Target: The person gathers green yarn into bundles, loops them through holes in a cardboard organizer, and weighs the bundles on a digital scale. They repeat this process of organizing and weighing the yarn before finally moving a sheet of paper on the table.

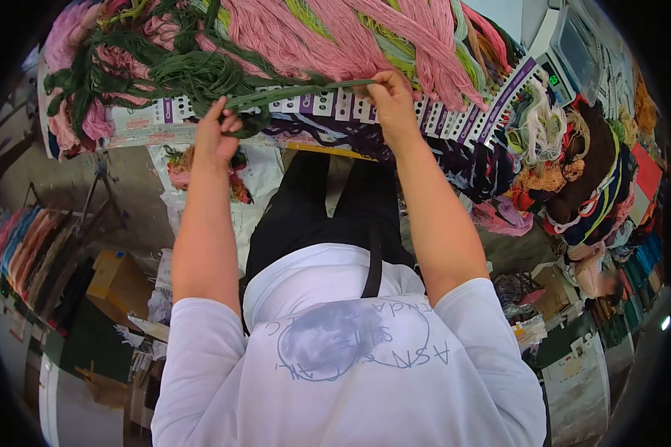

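Observation:
A stretch of dark green yarn [298, 92] runs nearly straight across the table's near side between my two hands. My right hand [392, 106] pinches its right end between thumb and fingers. At the other end, my left hand [218, 135] has its thumb and forefinger closed on the green strands, the other fingers curled. A loose tangle of the same green yarn [201, 74] lies just beyond my left hand, and some hangs beside it. Pink yarn skeins [291, 37] are spread behind the stretched strands. White and purple cards with holes [365, 110] line up beneath them.
A scale with a green display [563, 63] stands at the back right. Mixed yarn bundles [544, 134] pile up on the right. Dark purple yarn [470, 164] hangs by the table edge. Coloured hanks hang on a rack [33, 242] at left, near a cardboard box [115, 283].

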Tool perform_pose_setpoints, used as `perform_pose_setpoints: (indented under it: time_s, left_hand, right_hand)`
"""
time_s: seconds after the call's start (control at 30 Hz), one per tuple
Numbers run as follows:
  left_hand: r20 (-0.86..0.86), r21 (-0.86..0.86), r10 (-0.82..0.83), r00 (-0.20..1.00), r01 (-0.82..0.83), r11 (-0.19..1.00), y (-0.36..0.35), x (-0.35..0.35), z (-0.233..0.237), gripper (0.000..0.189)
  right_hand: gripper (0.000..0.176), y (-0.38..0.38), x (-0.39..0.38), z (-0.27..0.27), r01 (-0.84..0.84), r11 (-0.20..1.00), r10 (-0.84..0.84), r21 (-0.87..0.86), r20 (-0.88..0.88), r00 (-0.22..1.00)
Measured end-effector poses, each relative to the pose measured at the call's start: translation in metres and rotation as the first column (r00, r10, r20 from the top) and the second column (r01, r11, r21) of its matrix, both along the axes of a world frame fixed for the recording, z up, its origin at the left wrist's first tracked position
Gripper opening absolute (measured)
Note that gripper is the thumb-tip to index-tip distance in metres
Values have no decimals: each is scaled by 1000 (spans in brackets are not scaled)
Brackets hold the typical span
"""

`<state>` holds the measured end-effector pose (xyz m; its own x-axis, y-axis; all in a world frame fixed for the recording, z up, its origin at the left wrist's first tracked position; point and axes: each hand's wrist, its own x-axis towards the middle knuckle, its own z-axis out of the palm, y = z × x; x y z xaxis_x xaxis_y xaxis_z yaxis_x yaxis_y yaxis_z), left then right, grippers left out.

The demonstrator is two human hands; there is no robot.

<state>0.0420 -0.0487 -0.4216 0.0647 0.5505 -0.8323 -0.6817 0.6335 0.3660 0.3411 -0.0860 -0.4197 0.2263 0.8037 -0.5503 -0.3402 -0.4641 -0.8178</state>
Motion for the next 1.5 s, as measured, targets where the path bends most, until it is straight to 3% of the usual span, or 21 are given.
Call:
perform_pose_setpoints:
  time_s: [0.2,0.27,0.33,0.47,0.57,0.67,0.77,0.83,0.9,0.93,0.97,1.03,1.1,1.17,1.2,1.23,1.27,1.33,1.37,1.43,1.5]
  left_hand:
    - [-3,40,-20,1000,21,999,-4,6,-13,7]
    - [-18,42,-25,1000,25,999,-3,5,-10,7]
    - [-61,36,-56,997,58,998,-3,6,-11,7]
    - [-56,6,10,998,-10,1000,1,0,-15,9]
    - [-100,56,172,980,-167,984,17,-31,-11,21]
    - [-27,157,246,969,-239,958,56,-53,35,23]
    - [31,387,381,924,-362,848,95,-68,85,18]
    - [182,485,61,981,-144,863,115,-75,114,14]
    - [-314,540,114,943,79,838,125,-38,143,13]
    - [-555,527,159,816,198,826,127,-14,164,13]
    - [-626,604,77,776,420,678,140,-36,155,12]
    - [-817,459,74,572,568,683,143,-11,197,5]
    - [-743,419,-82,665,557,717,129,12,235,15]
    - [-404,512,-354,843,530,676,108,42,278,20]
    - [-277,552,-324,904,426,717,94,67,302,24]
    - [-33,613,-457,889,379,693,85,81,315,30]
    - [-74,599,-499,864,438,671,75,102,334,37]
    - [126,614,-513,849,340,713,54,139,372,42]
    - [107,707,-649,753,401,582,52,148,381,47]
    - [191,756,-735,651,380,534,47,165,401,50]
    - [109,784,-737,667,398,477,43,185,422,53]
  right_hand:
    - [6,4,9,-5,-59,998,57,11,128,990]
    - [9,5,7,-3,-53,998,50,31,88,995]
    - [9,10,6,15,144,987,-152,-69,-133,979]
    - [9,8,12,5,87,994,-97,-65,-161,982]
    - [11,3,4,-9,-254,966,256,-39,239,937]
    - [22,2,-17,-14,-364,928,328,-78,635,700]
    - [31,4,-27,-9,-355,925,344,-135,695,631]
    - [32,6,-23,-12,-347,927,351,-142,653,671]
    - [34,7,-20,-13,-361,917,387,-172,611,691]
    - [34,3,-19,-17,-353,925,364,-136,578,730]
    - [33,1,-17,-19,-346,933,340,-97,545,766]
    - [21,-7,-13,-9,-281,959,238,18,481,844]
    - [14,-3,-13,33,-232,968,171,100,418,892]
    - [12,10,-17,123,-170,973,108,158,338,935]
    - [13,15,-20,169,-115,975,62,192,263,963]
    - [13,20,-22,210,-110,951,34,289,256,966]
    - [13,26,-21,250,-104,917,2,386,254,967]
    - [15,35,-12,318,-253,788,-24,561,439,898]
    - [15,38,-3,342,-320,737,58,595,416,907]
    - [15,38,13,376,-444,727,113,525,546,830]
    - [14,36,29,392,-426,707,105,565,512,853]
